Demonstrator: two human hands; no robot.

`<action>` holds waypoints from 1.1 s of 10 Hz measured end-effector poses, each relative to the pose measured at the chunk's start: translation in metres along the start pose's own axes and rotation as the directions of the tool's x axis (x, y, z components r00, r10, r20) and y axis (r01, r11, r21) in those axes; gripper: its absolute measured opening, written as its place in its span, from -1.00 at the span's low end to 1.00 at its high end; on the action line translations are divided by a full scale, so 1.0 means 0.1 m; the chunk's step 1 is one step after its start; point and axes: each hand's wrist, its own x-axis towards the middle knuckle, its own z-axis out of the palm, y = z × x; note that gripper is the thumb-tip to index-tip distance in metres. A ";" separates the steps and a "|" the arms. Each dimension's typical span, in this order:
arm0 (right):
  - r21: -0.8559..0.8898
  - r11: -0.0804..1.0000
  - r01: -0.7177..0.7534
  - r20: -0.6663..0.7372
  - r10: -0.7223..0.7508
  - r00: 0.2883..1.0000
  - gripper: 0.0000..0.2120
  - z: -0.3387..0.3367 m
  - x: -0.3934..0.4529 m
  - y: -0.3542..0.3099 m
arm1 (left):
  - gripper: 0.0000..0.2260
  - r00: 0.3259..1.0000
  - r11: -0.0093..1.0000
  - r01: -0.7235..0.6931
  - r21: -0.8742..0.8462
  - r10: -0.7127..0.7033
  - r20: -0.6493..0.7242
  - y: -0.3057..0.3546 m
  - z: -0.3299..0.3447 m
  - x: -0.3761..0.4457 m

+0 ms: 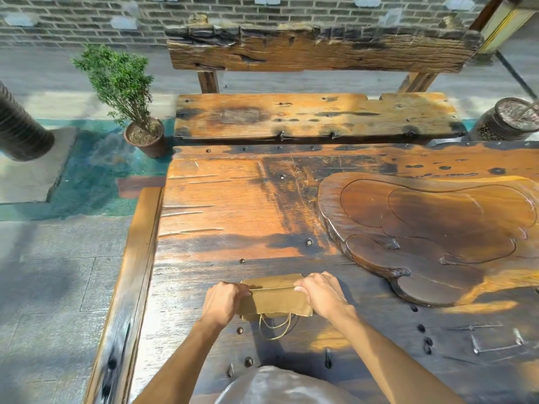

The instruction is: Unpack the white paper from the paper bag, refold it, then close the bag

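A: Where is the bag (275, 300) now?

B: It lies flat on the bench (221, 205), near our edge, with its twine handles (275, 326) hanging toward us. We see it folded over, the crease running between our two hands.

A: And the hands?

B: The left hand (221, 301) holds the left end of the fold, the right hand (320, 293) the right end. The fingers (300, 288) of both are curled closed on the folded edge and press it down. We cannot tell how much is pinching and how much is only pressing.

A: Do we see the white paper?

B: No. No white paper is visible anywhere, so we cannot say if it is inside the bag or not.

A: Which step is it, then?

B: We judge it is the closing of the bag, or the very start before opening; the flat fold fits both.

A: What does the next move need?

B: If closing, an even press along the crease, both ends together, so the fold stays straight. The carved tray (431, 237) on the right is well apart and does not disturb.
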 end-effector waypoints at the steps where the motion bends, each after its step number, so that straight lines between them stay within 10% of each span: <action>1: -0.026 0.999 -0.021 -0.028 0.020 0.999 -0.55 -0.08 -0.02 0.10 | -0.80 0.997 0.985 0.078 -0.153 -0.079 0.002 -0.05 -0.02 -0.04; 8: 0.319 0.943 -0.100 0.136 0.059 0.989 -0.67 0.11 -0.21 0.26 | -0.80 0.989 0.931 0.145 -0.334 -0.144 0.027 -0.06 0.04 -0.24; 11: 0.289 0.957 -0.003 -0.128 0.042 0.991 -0.50 0.15 -0.29 0.20 | -0.73 0.983 0.971 0.042 -0.237 -0.083 -0.164 0.14 0.03 -0.41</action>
